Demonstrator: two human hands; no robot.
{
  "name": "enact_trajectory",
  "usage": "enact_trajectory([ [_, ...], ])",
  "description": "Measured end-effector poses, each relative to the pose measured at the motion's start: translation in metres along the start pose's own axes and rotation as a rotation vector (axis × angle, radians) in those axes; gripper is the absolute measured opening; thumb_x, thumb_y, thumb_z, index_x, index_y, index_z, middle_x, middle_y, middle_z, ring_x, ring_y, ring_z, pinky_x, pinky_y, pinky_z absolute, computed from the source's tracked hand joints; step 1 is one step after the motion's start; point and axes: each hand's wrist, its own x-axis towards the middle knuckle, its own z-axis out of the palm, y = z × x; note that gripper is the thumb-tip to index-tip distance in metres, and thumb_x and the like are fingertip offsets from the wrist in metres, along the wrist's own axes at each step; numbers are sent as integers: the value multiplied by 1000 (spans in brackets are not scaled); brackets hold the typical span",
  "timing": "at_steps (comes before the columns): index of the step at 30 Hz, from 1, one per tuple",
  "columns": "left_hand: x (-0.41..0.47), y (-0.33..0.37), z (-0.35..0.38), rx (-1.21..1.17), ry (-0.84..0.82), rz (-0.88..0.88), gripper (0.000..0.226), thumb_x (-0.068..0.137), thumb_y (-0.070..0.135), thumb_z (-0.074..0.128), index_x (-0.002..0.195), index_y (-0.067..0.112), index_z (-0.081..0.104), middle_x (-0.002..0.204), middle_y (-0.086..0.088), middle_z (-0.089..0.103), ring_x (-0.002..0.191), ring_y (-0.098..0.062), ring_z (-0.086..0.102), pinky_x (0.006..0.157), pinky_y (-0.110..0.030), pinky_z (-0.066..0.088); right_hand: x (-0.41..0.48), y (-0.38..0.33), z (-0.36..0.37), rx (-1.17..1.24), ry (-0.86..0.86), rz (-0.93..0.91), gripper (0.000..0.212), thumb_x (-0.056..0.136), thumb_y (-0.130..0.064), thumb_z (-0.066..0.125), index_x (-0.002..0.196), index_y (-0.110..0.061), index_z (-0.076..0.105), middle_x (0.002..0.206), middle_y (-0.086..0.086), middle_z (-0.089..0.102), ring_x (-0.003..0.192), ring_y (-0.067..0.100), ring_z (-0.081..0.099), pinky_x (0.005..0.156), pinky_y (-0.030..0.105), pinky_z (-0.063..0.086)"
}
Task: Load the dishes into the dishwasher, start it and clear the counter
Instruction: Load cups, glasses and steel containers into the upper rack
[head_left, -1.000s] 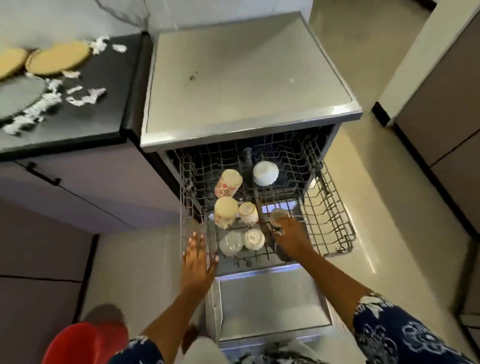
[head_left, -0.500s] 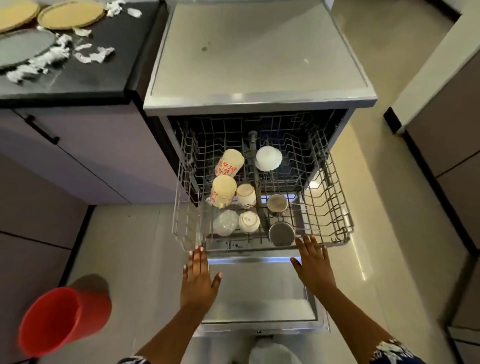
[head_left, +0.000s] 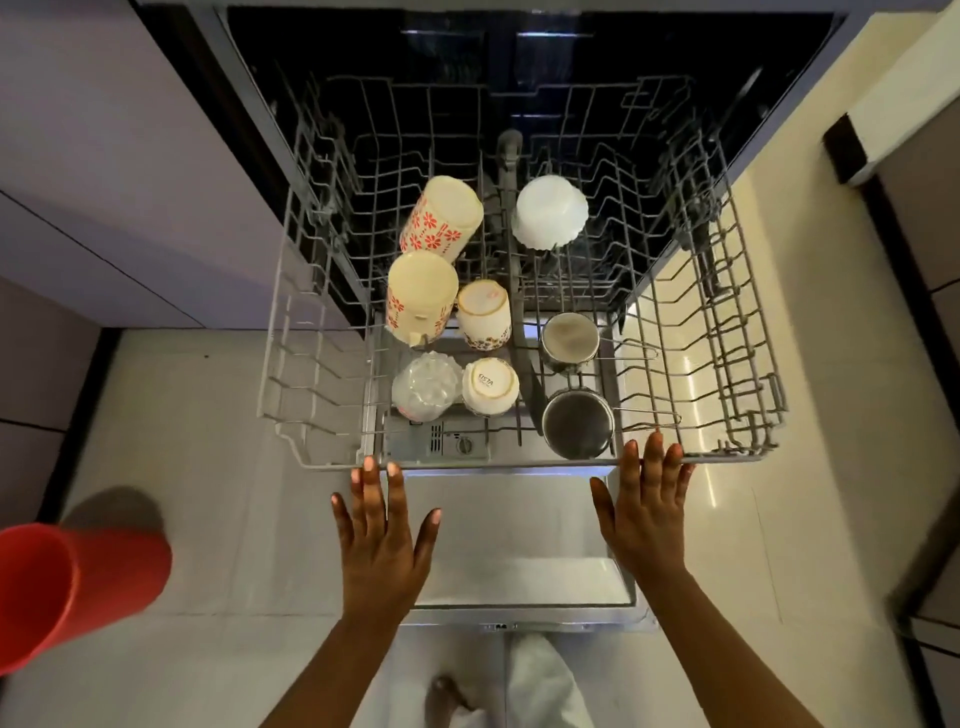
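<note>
Holding the left hand (head_left: 382, 540) flat, fingers straight and spread, fingertips touching the front rim of the pulled-out rack (head_left: 727, 457). Laying the right hand (head_left: 647, 519) open the same way, fingertips overlapping that rim just beside the near steel pot (head_left: 576, 423). Gripping nothing with either hand. Showing, mouth down in the rack, a flowered tumbler (head_left: 441, 218), a white bowl (head_left: 549, 210), a glass bowl (head_left: 426, 384) and a small cup (head_left: 490, 387) just beside it. Hovering both palms above the open dishwasher door (head_left: 519, 545), with a red bucket (head_left: 67, 587) at the left.
</note>
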Motion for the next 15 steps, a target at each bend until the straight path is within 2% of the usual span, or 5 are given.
enact_trajectory([
  [5, 8, 4, 13, -5, 68, -5, 81, 96, 54, 33, 151, 10, -7, 158, -14, -15, 146, -32, -9, 115, -56, 5, 4, 0, 8, 15, 97, -44, 69, 99, -41, 32, 151, -16, -6, 157, 5, -15, 145, 26, -13, 117, 46, -2],
  [12, 54, -6, 21, 66, 64, -16, 82, 96, 55, 31, 151, 7, -7, 157, -16, -17, 146, -33, -9, 116, -53, 3, 48, -1, 21, 44, 69, -17, 69, 99, -43, 29, 150, -20, -11, 156, 1, -21, 144, 22, -17, 117, 42, -6],
  [15, 75, -6, 24, 69, 59, -32, 82, 96, 56, 30, 151, 8, -6, 158, -15, -15, 146, -33, -7, 116, -52, 3, 66, 1, 28, 48, 71, -3, 74, 96, -40, 36, 149, -21, -12, 156, 0, -21, 144, 21, -17, 116, 43, -5],
])
